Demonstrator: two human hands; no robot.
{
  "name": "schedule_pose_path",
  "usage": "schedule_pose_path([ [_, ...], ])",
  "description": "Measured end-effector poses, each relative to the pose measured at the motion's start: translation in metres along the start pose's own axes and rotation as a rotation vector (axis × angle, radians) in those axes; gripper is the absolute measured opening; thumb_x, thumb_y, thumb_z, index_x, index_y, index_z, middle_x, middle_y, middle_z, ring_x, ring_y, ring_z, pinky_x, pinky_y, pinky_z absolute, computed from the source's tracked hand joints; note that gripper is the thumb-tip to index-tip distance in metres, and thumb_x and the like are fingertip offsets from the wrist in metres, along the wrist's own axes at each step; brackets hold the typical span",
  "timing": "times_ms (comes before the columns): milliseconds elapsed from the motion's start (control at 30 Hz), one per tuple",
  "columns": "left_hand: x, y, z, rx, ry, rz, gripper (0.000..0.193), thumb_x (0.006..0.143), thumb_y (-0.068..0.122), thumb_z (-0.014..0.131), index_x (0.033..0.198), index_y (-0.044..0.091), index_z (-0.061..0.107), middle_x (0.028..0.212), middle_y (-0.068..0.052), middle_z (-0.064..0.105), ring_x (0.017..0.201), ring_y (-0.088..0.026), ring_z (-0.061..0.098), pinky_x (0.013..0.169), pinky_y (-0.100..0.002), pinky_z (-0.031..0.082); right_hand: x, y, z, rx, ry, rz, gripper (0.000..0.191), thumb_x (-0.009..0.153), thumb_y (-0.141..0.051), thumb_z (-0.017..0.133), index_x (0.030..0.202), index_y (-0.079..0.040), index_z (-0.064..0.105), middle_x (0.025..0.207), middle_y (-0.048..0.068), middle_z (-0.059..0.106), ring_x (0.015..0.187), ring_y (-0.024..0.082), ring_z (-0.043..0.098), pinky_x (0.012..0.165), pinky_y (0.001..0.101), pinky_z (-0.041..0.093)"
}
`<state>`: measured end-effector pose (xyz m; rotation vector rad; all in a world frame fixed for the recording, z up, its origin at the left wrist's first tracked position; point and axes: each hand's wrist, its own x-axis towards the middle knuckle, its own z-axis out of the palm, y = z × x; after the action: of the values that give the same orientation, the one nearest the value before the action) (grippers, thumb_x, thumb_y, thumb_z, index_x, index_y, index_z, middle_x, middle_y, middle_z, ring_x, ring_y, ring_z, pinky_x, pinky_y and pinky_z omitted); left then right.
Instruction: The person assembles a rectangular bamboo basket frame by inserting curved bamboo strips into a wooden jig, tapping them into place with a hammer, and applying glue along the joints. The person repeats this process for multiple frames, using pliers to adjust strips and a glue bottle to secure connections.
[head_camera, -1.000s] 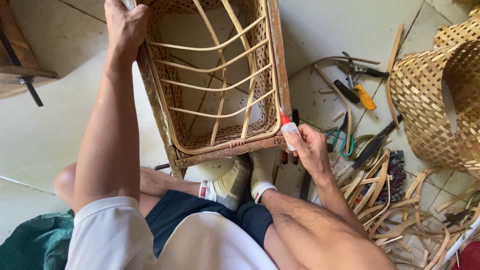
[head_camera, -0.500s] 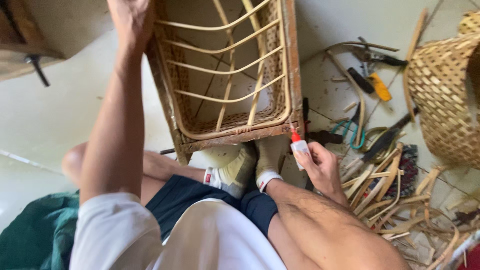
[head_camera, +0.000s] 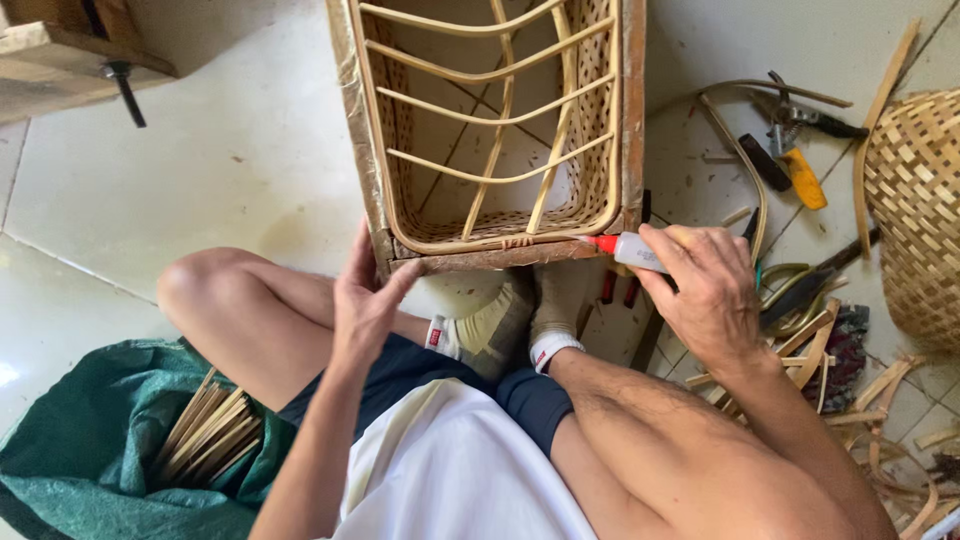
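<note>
The right hand (head_camera: 712, 290) is closing its fingers firmly around a small white plastic glue bottle with a red nozzle (head_camera: 628, 249), and the nozzle tip is touching the near rail of a rectangular woven rattan frame with a brown wooden rim and curved cane ribs (head_camera: 500, 140). The left hand (head_camera: 365, 295) is lying open, thumb and fingers spread, gripping nothing; its fingertips are pressing against the frame's near left corner, just left of where the nozzle is meeting the rail.

Directly below the bottle, two feet in beige socks with white cuffs (head_camera: 515, 320) are bracing under the frame's edge. Well to the right of the right hand, a round woven bamboo basket (head_camera: 915, 200) is sitting on the pale tiled floor (head_camera: 200, 170), with a yellow-handled tool (head_camera: 803, 178) and loose cane strips (head_camera: 800, 345) lying between. Below the left forearm, a bundle of thin bamboo sticks (head_camera: 208, 432) is resting on a green cloth (head_camera: 90, 450).
</note>
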<state>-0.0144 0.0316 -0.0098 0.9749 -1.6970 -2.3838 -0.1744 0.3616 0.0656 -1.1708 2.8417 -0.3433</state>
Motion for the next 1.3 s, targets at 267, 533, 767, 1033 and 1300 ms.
schedule_pose_path([
  [267, -0.004, -0.006, 0.003, -0.037, -0.001, 0.068, 0.08, 0.094, 0.002, 0.073, 0.162, 0.002, 0.032, 0.151, -0.013, 0.054, 0.133, -0.018, 0.056, 0.112, -0.034, 0.049, 0.003, 0.006, 0.001, -0.033, 0.034, -0.081, 0.049, 0.08, -0.015, 0.09, 0.126, -0.007, 0.073, 0.115, 0.004, 0.068, 0.108, 0.023, 0.061, 0.097, 0.0417, 0.044],
  [533, -0.003, -0.004, 0.004, -0.045, -0.001, 0.06, 0.08, 0.093, 0.003, 0.073, 0.162, 0.002, 0.031, 0.152, -0.013, 0.053, 0.132, -0.017, 0.056, 0.111, -0.034, 0.049, 0.002, 0.018, -0.001, -0.04, 0.03, -0.104, 0.048, 0.083, -0.019, 0.091, 0.126, -0.008, 0.074, 0.115, 0.004, 0.069, 0.108, 0.022, 0.061, 0.102, 0.0421, 0.042],
  [767, -0.003, -0.005, 0.001, -0.02, -0.009, 0.066, 0.08, 0.093, 0.003, 0.074, 0.161, 0.001, 0.032, 0.153, -0.013, 0.052, 0.134, -0.018, 0.055, 0.113, -0.034, 0.049, 0.006, 0.018, -0.005, -0.098, 0.034, -0.138, 0.043, 0.087, -0.019, 0.091, 0.125, -0.009, 0.075, 0.113, 0.0, 0.07, 0.106, 0.019, 0.062, 0.102, 0.0405, 0.041],
  [1033, -0.001, -0.01, 0.0, -0.03, 0.008, 0.063, 0.081, 0.092, 0.003, 0.076, 0.161, 0.002, 0.033, 0.154, -0.013, 0.052, 0.135, -0.019, 0.054, 0.114, -0.035, 0.048, 0.012, 0.015, -0.016, -0.068, 0.006, -0.132, 0.042, 0.086, -0.018, 0.09, 0.124, -0.009, 0.075, 0.112, 0.0, 0.069, 0.104, 0.02, 0.063, 0.1, 0.0407, 0.04],
  [1300, -0.001, -0.012, -0.001, -0.034, 0.009, 0.08, 0.081, 0.091, 0.005, 0.077, 0.161, 0.003, 0.035, 0.154, -0.012, 0.051, 0.134, -0.018, 0.054, 0.114, -0.034, 0.047, 0.026, -0.011, -0.003, -0.01, 0.009, -0.186, 0.044, 0.085, -0.02, 0.09, 0.123, -0.007, 0.073, 0.111, 0.003, 0.07, 0.103, 0.021, 0.063, 0.098, 0.0406, 0.04],
])
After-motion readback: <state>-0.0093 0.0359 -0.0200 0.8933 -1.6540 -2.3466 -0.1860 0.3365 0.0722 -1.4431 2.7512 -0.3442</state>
